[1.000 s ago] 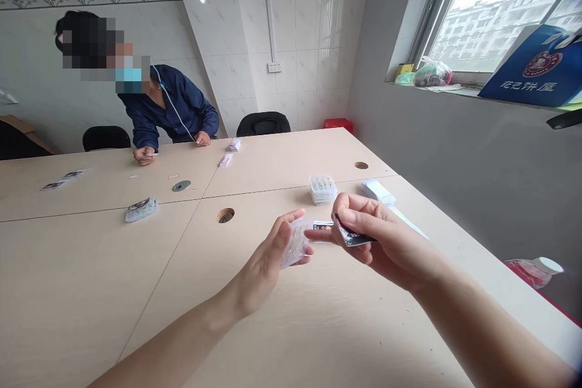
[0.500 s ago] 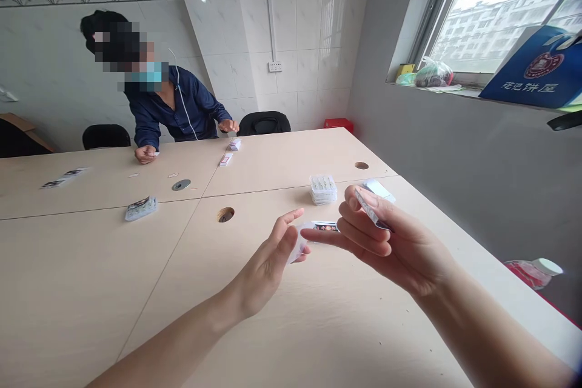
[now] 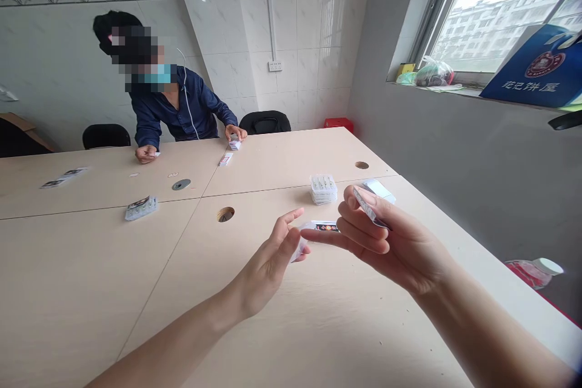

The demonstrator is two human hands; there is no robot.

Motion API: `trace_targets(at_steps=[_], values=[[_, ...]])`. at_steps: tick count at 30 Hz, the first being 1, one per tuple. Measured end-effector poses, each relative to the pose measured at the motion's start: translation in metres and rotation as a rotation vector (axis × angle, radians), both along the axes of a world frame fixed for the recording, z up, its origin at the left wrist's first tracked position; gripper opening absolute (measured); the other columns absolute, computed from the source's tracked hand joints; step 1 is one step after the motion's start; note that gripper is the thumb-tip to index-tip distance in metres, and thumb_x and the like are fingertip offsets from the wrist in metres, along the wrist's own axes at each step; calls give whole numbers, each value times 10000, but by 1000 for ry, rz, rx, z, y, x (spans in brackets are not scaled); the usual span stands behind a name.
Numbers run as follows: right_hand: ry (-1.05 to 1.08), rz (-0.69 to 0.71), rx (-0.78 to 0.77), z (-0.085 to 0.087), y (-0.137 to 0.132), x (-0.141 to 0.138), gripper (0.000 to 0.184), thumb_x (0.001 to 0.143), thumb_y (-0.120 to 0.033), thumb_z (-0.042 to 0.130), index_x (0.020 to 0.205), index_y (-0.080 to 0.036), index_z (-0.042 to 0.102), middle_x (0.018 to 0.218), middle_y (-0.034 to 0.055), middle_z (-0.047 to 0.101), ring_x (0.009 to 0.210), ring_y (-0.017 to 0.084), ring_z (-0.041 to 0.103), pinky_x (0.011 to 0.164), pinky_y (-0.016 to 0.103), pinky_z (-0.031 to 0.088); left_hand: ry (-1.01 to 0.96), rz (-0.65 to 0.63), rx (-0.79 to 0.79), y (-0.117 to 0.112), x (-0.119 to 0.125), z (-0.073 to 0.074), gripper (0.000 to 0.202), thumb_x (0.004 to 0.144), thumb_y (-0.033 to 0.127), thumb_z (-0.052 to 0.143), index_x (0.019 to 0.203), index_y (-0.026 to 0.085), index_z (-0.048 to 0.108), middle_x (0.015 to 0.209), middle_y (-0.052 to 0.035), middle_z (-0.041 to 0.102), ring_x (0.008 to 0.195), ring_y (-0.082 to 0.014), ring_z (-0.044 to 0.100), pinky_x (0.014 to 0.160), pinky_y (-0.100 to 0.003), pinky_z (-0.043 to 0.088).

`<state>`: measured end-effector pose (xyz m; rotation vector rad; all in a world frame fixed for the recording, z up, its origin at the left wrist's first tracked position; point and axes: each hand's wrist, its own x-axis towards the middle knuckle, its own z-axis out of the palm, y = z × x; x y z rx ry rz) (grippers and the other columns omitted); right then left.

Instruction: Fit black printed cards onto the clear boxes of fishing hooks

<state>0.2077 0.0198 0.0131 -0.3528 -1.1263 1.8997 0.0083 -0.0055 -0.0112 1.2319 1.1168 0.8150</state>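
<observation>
Left hand (image 3: pixel 273 253) is gripping a plastic case (image 3: pixel 298 250), probably light, slick, best held by edges; right hand (image 3: pixel 386 231), forefinger extended, is pinching a card (image 3: pixel 366 206), likely bendy.

one case stack (image 3: pixel 324 190); nearer than it, one held case (image 3: pixel 299 249), one held card (image 3: pixel 366 207); left of it, one grey disc (image 3: pixel 181 184); either side, two open holes (image 3: pixel 225 214).

The card (image 3: pixel 369 208) right of center is showing greyish-white, the tabletop (image 3: pixel 100 273) is going pale beige, and the upper-right bag (image 3: pixel 527 70) is rocking blue with white lettering.
</observation>
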Motion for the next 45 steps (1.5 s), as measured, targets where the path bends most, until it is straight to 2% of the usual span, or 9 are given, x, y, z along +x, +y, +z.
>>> trace_targets(at_steps=[8, 14, 24, 31, 34, 37, 41, 43, 45], values=[[70, 39, -18, 0, 0, 0, 395, 1006, -276, 447, 622, -196, 494, 477, -76, 373, 496, 93, 283, 1044, 513, 420, -57, -16, 11, 1, -2, -7, 617, 907, 565, 444, 1461, 310, 353, 1242, -86, 602, 1141, -281, 575, 1080, -449, 246], [92, 49, -21, -1, 0, 0, 394, 1009, -276, 442, 631, -187, 504, 479, -76, 385, 501, 88, 290, 1056, 531, 405, 81, -90, 38, 2, -4, -10, 630, 928, 613, 317, 1485, 331, 230, 1304, -81, 554, 1187, -263, 552, 1096, -483, 213], [150, 61, -70, -5, 1, -3, 397, 1018, -226, 417, 640, -177, 526, 482, -71, 399, 512, 87, 310, 1059, 528, 411, 116, -115, 9, 3, -4, -8, 633, 920, 651, 247, 1478, 351, 224, 1350, -81, 519, 1206, -262, 546, 1108, -485, 221], [63, 42, -43, -7, 0, -7, 368, 996, -265, 485, 638, -193, 532, 479, -75, 371, 513, 102, 251, 1031, 439, 428, -67, -159, -28, 3, -1, -15, 595, 939, 608, 277, 1456, 317, 329, 1339, -91, 535, 1100, -247, 597, 1033, -456, 397], [14, 7, -18, -8, -1, -8, 332, 974, -295, 532, 656, -202, 546, 480, -72, 384, 519, 105, 291, 959, 380, 458, -149, -213, -45, 3, 2, -14, 565, 951, 585, 268, 1409, 292, 421, 1356, -90, 515, 1067, -238, 591, 1000, -449, 446], [-32, -17, 2, -10, -2, -9, 299, 950, -315, 575, 672, -208, 545, 486, -71, 413, 512, 100, 324, 806, 310, 480, -221, -259, -84, 4, 3, -16, 573, 957, 580, 244, 1314, 239, 536, 1259, -108, 564, 1046, -241, 593, 1011, -462, 440], [-77, -3, 24, -9, -4, -9, 279, 939, -337, 592, 697, -207, 540, 506, -72, 444, 492, 85, 366, 619, 247, 435, -334, -243, -171, 8, 3, -18, 600, 954, 586, 252, 1317, 203, 538, 1133, -115, 607, 1009, -245, 612, 1011, -492, 434], [-187, 4, 61, -7, -5, -8, 261, 918, -371, 618, 730, -207, 544, 569, -57, 510, 507, 83, 412, 545, 227, 398, -402, -207, -197, 10, 3, -18, 623, 946, 601, 261, 1304, 180, 548, 1125, -123, 616, 1010, -252, 615, 1008, -498, 436], [-399, -85, 151, -3, -7, -7, 260, 899, -414, 633, 762, -206, 558, 693, -18, 600, 581, 101, 493, 516, 221, 385, -464, -152, -212, 11, 2, -16, 640, 940, 611, 275, 1282, 155, 565, 1126, -133, 629, 1013, -264, 620, 1009, -501, 437]])
